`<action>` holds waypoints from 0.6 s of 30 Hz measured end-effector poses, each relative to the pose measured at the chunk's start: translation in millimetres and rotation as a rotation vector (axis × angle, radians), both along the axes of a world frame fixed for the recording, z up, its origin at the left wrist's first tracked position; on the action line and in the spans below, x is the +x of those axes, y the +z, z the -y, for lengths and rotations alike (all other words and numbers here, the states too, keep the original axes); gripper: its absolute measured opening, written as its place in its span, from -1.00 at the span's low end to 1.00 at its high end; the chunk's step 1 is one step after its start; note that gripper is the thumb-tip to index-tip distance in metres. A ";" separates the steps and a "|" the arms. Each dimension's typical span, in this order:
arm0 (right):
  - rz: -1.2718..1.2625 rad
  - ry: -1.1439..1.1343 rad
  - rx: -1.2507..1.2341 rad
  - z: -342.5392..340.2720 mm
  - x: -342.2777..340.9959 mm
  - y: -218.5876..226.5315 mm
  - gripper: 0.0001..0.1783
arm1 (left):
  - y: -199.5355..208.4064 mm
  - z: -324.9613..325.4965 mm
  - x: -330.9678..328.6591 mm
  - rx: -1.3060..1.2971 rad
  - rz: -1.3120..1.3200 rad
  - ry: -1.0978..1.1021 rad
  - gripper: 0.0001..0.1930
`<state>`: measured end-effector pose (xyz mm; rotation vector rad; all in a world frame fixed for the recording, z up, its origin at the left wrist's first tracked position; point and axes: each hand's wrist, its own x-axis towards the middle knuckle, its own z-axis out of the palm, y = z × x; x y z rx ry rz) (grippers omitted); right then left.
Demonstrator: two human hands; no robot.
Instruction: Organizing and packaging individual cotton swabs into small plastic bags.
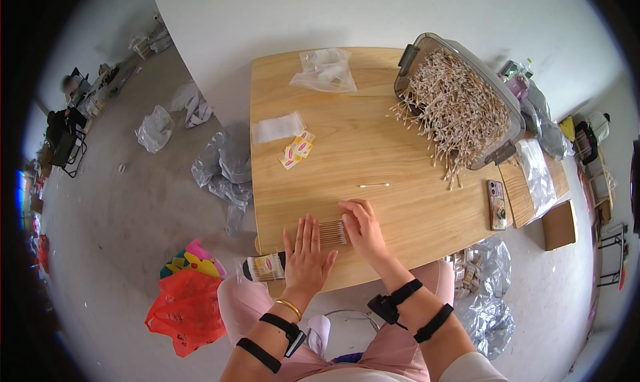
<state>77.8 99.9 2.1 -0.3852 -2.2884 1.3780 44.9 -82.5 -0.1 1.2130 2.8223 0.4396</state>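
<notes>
Forearms: nearest in the head view, wearing black straps (pixel 433 323); a gold bracelet (pixel 289 307) circles the left wrist, above pink trousers (pixel 250 309).
Left hand: the left hand (pixel 305 252) lies flat, fingers extended together and thumb out, clenched on nothing.
Right hand: the right hand (pixel 365 232) is loosely bent, thumb and fingertips at the far and right sides of the swab row; whether they press it or only rest there, I cannot tell.
Swab row: a neat layer of cotton swabs (pixel 332 233) lies on the wooden table (pixel 427 212), between the hands.
Swab packet: just left of the left hand, a clear packet of swabs (pixel 265 267) with a yellow and white label, at the table edge.
Single swab: beyond the right hand's fingertips, one loose swab (pixel 375 185).
Cards: beyond the left hand, overlapping yellow and white cards (pixel 297 150), near a flat translucent bag (pixel 279 127).
Clear bag: farther beyond both hands, a crumpled clear bag (pixel 327 70).
Bin: well beyond and right of the right hand, a tilted grey bin (pixel 487 74) of heaped swabs (pixel 460 102), some spilling out over its near side.
Phone: right of the right hand, a phone (pixel 497 205).
Red bag: left of and below the left hand, a red bag (pixel 190 312).
</notes>
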 end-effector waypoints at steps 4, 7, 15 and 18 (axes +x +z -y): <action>-0.037 0.093 -0.046 30.9 -4.0 -5.2 -0.66 | 0.1 -1.4 -1.2 0.013 0.063 -0.023 -0.16; -0.072 0.176 -0.047 43.8 -5.2 -6.8 -0.61 | -1.9 -1.6 -1.1 -0.109 -0.038 -0.057 -0.14; 0.129 0.104 0.288 22.1 35.3 2.0 -0.47 | -1.8 -1.4 0.5 -0.020 0.016 -0.011 -0.18; 0.281 0.197 0.587 32.0 52.9 4.4 -0.26 | -5.6 3.7 -1.7 0.035 0.029 -0.008 -0.21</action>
